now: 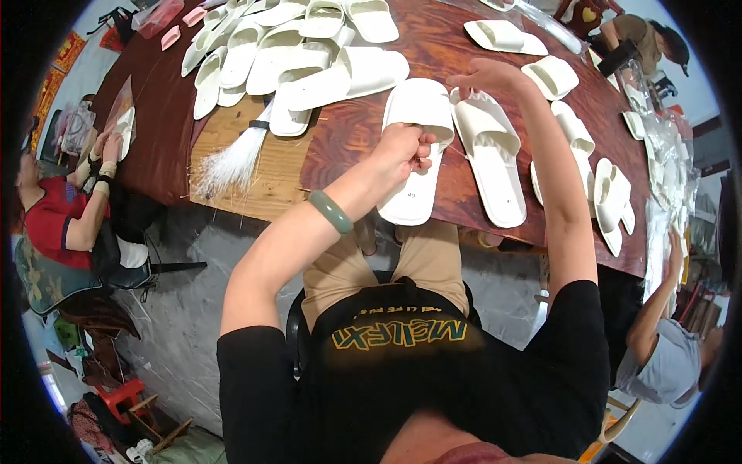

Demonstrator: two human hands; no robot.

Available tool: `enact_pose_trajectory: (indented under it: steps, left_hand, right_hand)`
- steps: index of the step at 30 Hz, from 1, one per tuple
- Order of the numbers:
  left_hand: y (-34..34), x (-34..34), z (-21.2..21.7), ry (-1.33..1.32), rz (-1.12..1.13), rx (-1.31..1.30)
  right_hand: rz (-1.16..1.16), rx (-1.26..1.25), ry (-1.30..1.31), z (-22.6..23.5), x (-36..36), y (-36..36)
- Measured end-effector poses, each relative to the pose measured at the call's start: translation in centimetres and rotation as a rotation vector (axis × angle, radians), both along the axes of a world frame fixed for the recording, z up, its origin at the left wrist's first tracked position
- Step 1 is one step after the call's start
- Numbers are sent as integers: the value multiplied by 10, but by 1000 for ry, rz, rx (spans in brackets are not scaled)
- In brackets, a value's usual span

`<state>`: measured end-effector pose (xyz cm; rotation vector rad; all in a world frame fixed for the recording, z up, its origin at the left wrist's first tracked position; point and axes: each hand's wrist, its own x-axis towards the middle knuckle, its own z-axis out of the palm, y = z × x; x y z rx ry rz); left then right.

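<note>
Wood-grain tabletop (pixel 349 133): curled left hand (pixel 403 151) at one-o'clock slipper (pixel 420 187), bent right hand (pixel 489 74) by two-o'clock slipper (pixel 496 174), both holds unclear.

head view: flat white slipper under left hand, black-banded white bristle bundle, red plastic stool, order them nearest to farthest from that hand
1. Flat white slipper: under the left hand
2. Black-banded white bristle bundle: to the left
3. Red plastic stool: lower left

Bright light, edges bowed (fisheye curve), corners black
</note>
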<state>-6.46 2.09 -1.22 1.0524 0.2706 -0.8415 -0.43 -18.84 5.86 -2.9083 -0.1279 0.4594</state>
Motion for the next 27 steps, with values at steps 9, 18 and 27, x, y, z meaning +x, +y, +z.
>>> enact_pose_trajectory:
  steps: [9,18,27]
  left_hand:
    - [-12,-13,13,-82,116,83]
    - [-16,-6,10,-40,183,20]
    - [-18,-6,-1,-22,286,75]
  right_hand:
    - [264,680,-199,-38,23,26]
    - [184,512,194,-31,15,48]
    - [-95,305,167,-5,-8,65]
